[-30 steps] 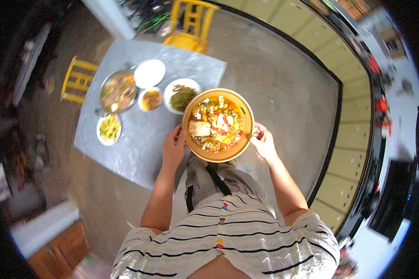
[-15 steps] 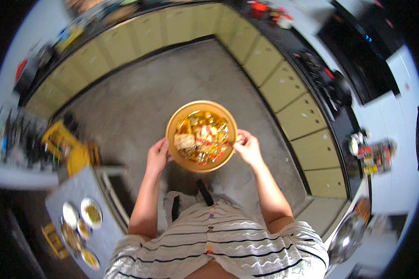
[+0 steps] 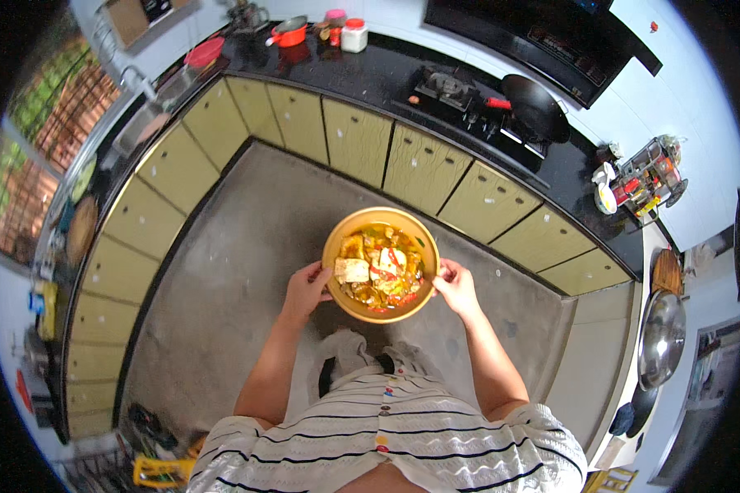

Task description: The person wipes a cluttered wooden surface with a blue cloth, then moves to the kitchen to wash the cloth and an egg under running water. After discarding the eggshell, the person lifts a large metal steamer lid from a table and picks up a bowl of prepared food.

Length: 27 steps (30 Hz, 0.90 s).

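Holding the yellow bowl of stew by its rim, the left hand and the right hand grip it on opposite sides, level, in the air above the grey floor. It is filled but rests on no surface yet. Yellow cabinets under a black counter curve around, with a wok on the stove.

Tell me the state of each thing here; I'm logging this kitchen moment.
Bowl: full of stew, level, carried above the floor.
Left hand: gripping the bowl's left rim.
Right hand: gripping the bowl's right rim.
Wok: on the stove, looks empty.
Red pot: on the counter, lid on.
Cabinet doors: shut.
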Available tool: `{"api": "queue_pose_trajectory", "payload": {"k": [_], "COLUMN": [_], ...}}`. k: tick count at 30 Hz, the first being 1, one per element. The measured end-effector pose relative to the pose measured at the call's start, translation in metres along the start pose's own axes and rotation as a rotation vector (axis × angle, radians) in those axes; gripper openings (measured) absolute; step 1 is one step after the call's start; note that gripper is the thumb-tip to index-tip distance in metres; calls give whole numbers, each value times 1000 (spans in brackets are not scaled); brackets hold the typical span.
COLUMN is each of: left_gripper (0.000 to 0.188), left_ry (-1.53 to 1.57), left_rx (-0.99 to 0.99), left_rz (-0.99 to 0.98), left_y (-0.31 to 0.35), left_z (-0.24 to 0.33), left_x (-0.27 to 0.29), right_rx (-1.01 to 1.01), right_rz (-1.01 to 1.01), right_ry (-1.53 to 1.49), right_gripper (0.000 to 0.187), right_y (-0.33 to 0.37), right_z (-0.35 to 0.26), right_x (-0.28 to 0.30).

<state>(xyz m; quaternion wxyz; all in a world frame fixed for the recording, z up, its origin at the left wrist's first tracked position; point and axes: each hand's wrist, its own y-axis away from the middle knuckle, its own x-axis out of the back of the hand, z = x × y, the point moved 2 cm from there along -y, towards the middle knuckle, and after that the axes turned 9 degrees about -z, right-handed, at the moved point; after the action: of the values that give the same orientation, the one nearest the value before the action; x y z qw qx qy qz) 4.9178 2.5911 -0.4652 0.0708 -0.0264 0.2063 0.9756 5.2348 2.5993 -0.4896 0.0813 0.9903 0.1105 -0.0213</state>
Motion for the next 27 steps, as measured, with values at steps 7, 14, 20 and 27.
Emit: {"api": "queue_pose_trajectory", "payload": {"k": [7, 14, 20, 27], "left_gripper": [41, 41, 40, 40], "left_ry": [-109, -101, -247, -342], "left_rx": [27, 5, -54, 27], "left_rz": [-181, -263, -368, -555], "left_y": [-180, -362, -506, -659], "left_z": [69, 137, 227, 318], "left_x": [1, -22, -32, -63], "right_rx": [30, 64, 142, 183], "right_rz": [183, 247, 358, 592], "right_ry": [-22, 23, 47, 266], "right_gripper": [23, 26, 26, 33], "right_y": [-119, -282, -407, -512], "right_z": [-27, -39, -79, -113], "right_x": [50, 139, 192, 247]}}
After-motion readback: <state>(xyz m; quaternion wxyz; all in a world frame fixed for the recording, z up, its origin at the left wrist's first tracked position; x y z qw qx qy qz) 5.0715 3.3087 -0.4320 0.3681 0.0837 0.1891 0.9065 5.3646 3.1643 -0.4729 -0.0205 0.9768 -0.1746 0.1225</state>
